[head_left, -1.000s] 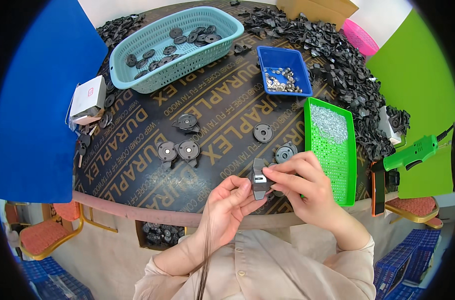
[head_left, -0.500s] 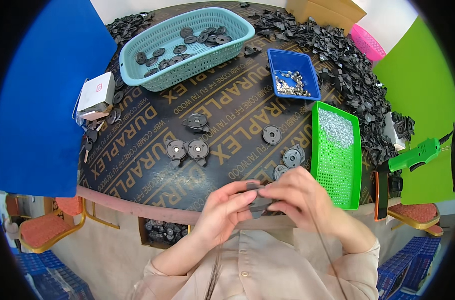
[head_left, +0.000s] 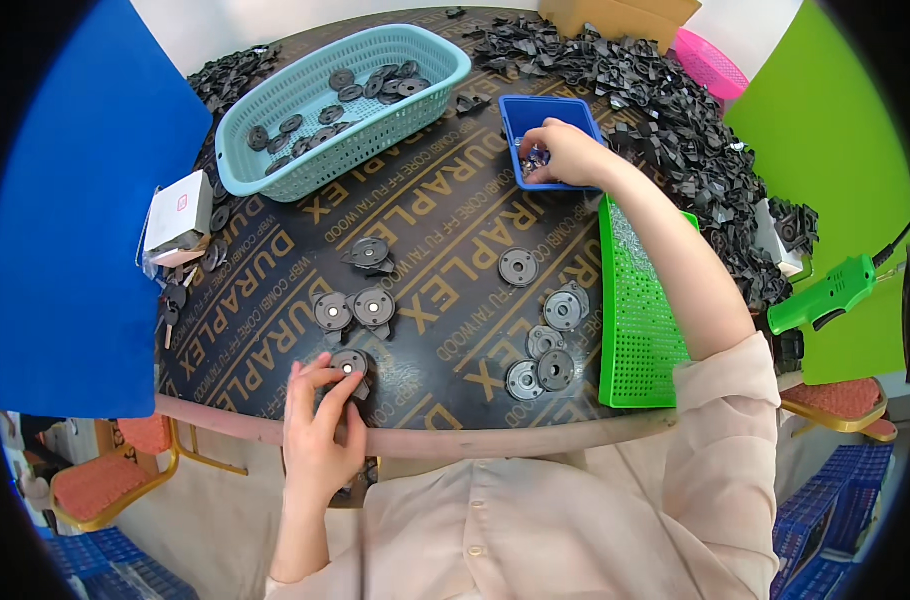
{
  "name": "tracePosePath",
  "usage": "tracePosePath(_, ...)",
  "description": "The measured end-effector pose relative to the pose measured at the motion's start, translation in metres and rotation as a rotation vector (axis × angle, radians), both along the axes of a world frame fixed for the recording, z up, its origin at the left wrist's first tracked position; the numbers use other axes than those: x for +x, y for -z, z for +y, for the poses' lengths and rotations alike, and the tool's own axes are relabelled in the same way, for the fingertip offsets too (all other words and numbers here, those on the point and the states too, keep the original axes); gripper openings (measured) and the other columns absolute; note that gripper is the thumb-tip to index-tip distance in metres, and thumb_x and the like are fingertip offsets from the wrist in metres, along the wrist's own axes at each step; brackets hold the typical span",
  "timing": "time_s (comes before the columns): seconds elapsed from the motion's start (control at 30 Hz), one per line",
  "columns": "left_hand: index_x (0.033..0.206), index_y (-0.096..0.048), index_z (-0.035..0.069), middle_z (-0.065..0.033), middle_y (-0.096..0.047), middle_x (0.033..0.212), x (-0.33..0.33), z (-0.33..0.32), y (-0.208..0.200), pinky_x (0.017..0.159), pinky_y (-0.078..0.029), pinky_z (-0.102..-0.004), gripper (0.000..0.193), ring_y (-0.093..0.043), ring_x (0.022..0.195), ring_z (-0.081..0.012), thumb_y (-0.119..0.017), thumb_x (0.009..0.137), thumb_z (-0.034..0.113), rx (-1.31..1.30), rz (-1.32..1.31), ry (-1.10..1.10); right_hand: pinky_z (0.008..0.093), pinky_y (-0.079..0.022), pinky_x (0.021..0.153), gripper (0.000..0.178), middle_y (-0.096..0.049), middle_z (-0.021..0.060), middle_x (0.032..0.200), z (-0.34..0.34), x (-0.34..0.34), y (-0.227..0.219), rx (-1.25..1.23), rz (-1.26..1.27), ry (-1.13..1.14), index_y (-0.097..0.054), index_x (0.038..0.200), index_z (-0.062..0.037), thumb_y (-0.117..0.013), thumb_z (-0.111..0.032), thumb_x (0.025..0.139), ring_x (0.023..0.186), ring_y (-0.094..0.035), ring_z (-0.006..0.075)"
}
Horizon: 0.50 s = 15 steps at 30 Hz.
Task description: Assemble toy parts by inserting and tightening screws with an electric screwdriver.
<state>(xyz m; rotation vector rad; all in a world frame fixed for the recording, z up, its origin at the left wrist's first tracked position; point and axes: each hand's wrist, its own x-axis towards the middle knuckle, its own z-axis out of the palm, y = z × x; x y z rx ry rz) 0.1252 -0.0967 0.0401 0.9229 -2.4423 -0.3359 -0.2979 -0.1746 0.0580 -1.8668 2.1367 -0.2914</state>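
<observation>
My left hand [head_left: 320, 425] is closed at the near edge of the table, thumb and fingers round a dark round plastic part [head_left: 349, 361] with a pale centre. Just beyond it lie two similar round parts [head_left: 373, 306] side by side, and another [head_left: 368, 254] farther back. My right hand [head_left: 567, 155] reaches into a blue tray [head_left: 546, 106], fingers bent down among small shiny metal pieces [head_left: 535, 160]. Its fingertips are partly hidden, so what they hold cannot be made out. Several more round parts [head_left: 556, 370] lie near the green basket.
A green basket [head_left: 607, 330] with small silvery pieces sits under my right forearm. At the far left stands a light-blue basket [head_left: 325, 165] of round parts. Black plastic pieces [head_left: 675, 150] heap along the right. A green power screwdriver [head_left: 825, 295] hangs at the right; a white box [head_left: 180, 215] stands left.
Both hands were together at the near edge, holding a dark part. The left has moved left, with a dark round part now on the table; the right has gone forward into the blue tray.
</observation>
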Motion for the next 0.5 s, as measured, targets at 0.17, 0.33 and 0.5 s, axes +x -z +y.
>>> tracePosePath(0.17, 0.107, -0.065, 0.005, -0.0130, -0.058, 0.109, -0.061, 0.017, -0.004, 0.094, -0.044, -0.0429, 0.042, -0.056, 0.105, -0.0312, -0.077, 0.067, 0.004, 0.041, 0.218, 0.292, 0.0346, -0.049, 0.068, 0.018, -0.067, 0.0093, 0.078, 0.000, -0.001, 0.013, -0.056, -0.144, 0.063, -0.069, 0.081, -0.0054, -0.079, -0.010, 0.067, 0.076, -0.065, 0.0230)
tracePosePath(0.33, 0.101, -0.066, 0.003, -0.0131, -0.061, 0.116, -0.107, 0.038, 0.014, 0.089, -0.050, -0.0408, 0.035, -0.059, 0.107, -0.0289, -0.076, 0.069, 0.013, -0.045, 0.086, 0.513, 0.0334, -0.050, 0.067, 0.014, -0.068, 0.0130, 0.077, 0.008, 0.001, 0.006, -0.238, 0.073, 0.074, -0.068, 0.082, -0.0011, -0.070, -0.014, 0.078, 0.073, -0.066, 0.0239)
tracePosePath(0.5, 0.098, -0.066, 0.001, -0.0133, -0.068, 0.094, -0.102, 0.035, 0.015, 0.073, -0.056, -0.0320, 0.025, -0.068, 0.081, -0.0230, -0.072, 0.077, 0.013, 0.070, 0.083, 0.480, 0.0290, -0.051, 0.068, 0.015, -0.069, 0.0092, 0.076, 0.038, 0.000, -0.027, -0.385, -0.147, 0.182, -0.071, 0.087, -0.0031, -0.071, -0.015, 0.078, 0.070, -0.065, 0.0149)
